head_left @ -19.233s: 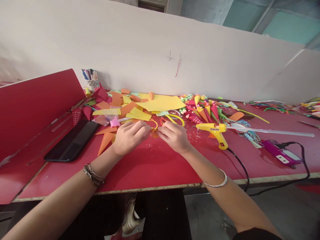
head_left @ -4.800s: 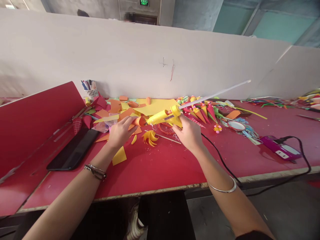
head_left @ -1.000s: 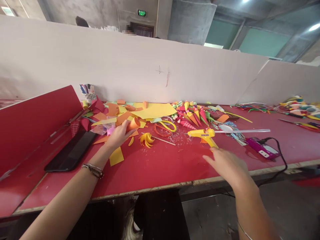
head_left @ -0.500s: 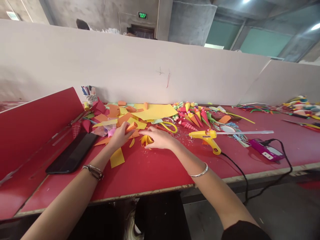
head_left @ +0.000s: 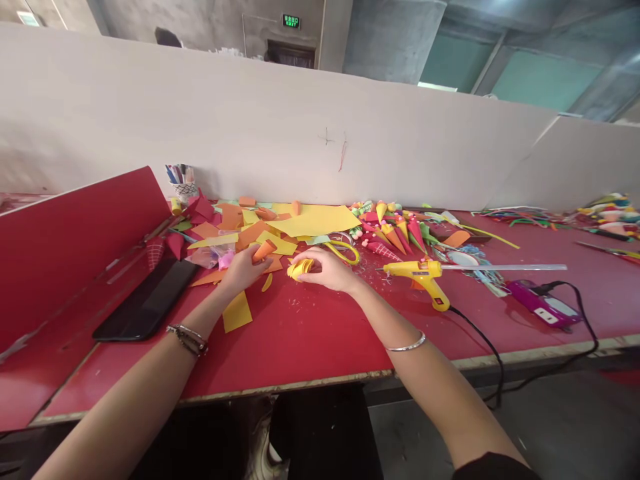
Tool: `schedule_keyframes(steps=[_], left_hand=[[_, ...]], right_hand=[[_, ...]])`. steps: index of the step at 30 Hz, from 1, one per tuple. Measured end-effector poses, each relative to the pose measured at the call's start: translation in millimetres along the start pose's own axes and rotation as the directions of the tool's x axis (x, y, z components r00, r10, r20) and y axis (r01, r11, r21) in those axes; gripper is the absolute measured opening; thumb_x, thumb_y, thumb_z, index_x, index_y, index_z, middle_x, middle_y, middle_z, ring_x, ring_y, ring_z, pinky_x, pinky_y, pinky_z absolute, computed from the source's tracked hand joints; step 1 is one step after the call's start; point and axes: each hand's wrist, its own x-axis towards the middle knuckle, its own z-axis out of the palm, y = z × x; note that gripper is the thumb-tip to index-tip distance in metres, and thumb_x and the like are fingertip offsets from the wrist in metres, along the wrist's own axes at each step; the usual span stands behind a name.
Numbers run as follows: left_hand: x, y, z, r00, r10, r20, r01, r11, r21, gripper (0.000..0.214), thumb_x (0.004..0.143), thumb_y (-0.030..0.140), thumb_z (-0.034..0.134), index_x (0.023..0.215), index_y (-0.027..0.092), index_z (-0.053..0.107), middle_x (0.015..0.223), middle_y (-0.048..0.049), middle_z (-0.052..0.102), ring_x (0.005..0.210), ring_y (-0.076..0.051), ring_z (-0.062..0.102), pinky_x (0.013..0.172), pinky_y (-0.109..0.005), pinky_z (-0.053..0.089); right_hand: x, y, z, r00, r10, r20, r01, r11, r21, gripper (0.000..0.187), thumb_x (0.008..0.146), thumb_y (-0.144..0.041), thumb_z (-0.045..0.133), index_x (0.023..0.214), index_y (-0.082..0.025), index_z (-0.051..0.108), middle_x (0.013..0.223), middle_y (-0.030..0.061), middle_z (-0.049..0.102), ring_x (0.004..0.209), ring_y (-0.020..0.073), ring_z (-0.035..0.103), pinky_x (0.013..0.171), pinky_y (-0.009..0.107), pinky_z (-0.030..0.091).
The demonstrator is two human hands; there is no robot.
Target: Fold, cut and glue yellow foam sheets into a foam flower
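On the worktop [head_left: 310, 343], around the hands [head_left: 331, 272]: phone [head_left: 145, 301] at nine o'clock, pen cup [head_left: 185, 191] at ten, paper sheets [head_left: 277, 243] at twelve, cones [head_left: 393, 235] at two, glue gun [head_left: 419, 270] at three, socket block [head_left: 543, 303] beyond.

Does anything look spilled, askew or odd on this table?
Only clutter: pale scraps are scattered on the red table around the right hand, and the glue gun lies on its side, with no stand visible beneath it. No obvious damage shows.
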Motion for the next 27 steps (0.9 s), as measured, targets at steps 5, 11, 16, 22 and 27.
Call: schedule_keyframes(steps=[5, 11, 16, 22, 27], left_hand=[[0.7, -1.8, 2.3, 1.000, -0.009, 0.012, 0.009, 0.999, -0.053, 0.027, 0.068, 0.042, 0.050, 0.075, 0.016, 0.051, 0.063, 0.0013, 0.052, 0.057, -0.013, 0.046, 0.052, -0.022, 0.033], [-0.3, -2.3, 3.0, 1.000, -0.008, 0.027, 0.010, 0.997, -0.078, 0.027, 0.068, 0.042, 0.050, 0.074, 0.016, 0.049, 0.062, 0.0017, 0.050, 0.056, -0.012, 0.045, 0.052, -0.021, 0.034], [-1.2, -1.8, 2.6, 0.999, 0.021, 0.041, -0.018, 0.996, -0.085, 0.029, 0.069, 0.044, 0.049, 0.076, 0.016, 0.050, 0.061, 0.0022, 0.049, 0.054, -0.012, 0.044, 0.050, -0.021, 0.034], [-0.6, -2.2, 3.3, 0.999, 0.025, 0.041, -0.023, 0.998, -0.059, 0.028, 0.069, 0.044, 0.049, 0.074, 0.016, 0.049, 0.061, 0.0020, 0.049, 0.054, -0.012, 0.045, 0.050, -0.021, 0.034], [-1.0, -2.2, 4.6, 0.998, 0.035, 0.051, -0.032, 0.997, -0.068, 0.027, 0.069, 0.043, 0.050, 0.073, 0.016, 0.049, 0.061, 0.0022, 0.050, 0.055, -0.012, 0.045, 0.051, -0.021, 0.034]], right_hand=[[-2.0, 6.8, 3.6, 0.994, 0.093, 0.059, -0.097, 0.993, 0.063, 0.028, 0.069, -0.026, 0.061, 0.096, -0.021, 0.058, 0.099, 0.0011, 0.061, 0.087, 0.0140, 0.056, 0.077, 0.028, 0.041], [-1.8, 15.2, 4.5, 0.998, 0.067, -0.010, -0.067, 0.997, -0.046, 0.019, 0.069, -0.025, 0.061, 0.088, -0.020, 0.062, 0.096, 0.0023, 0.061, 0.089, 0.0140, 0.054, 0.079, 0.028, 0.040], [-2.2, 18.7, 5.7, 0.998, 0.054, -0.035, -0.057, 0.993, -0.099, 0.019, 0.070, -0.025, 0.060, 0.088, -0.019, 0.063, 0.096, 0.0048, 0.059, 0.088, 0.0143, 0.054, 0.077, 0.027, 0.041], [-3.9, 13.6, 2.9, 0.998, 0.065, -0.004, -0.065, 0.992, -0.112, 0.022, 0.073, -0.028, 0.058, 0.093, -0.019, 0.062, 0.094, 0.0032, 0.064, 0.084, 0.0136, 0.057, 0.074, 0.025, 0.040], [-4.2, 6.7, -0.3, 0.995, 0.100, -0.006, -0.100, 0.985, -0.140, 0.020, 0.072, -0.029, 0.059, 0.090, -0.021, 0.063, 0.091, 0.0008, 0.065, 0.083, 0.0136, 0.058, 0.073, 0.025, 0.040]])
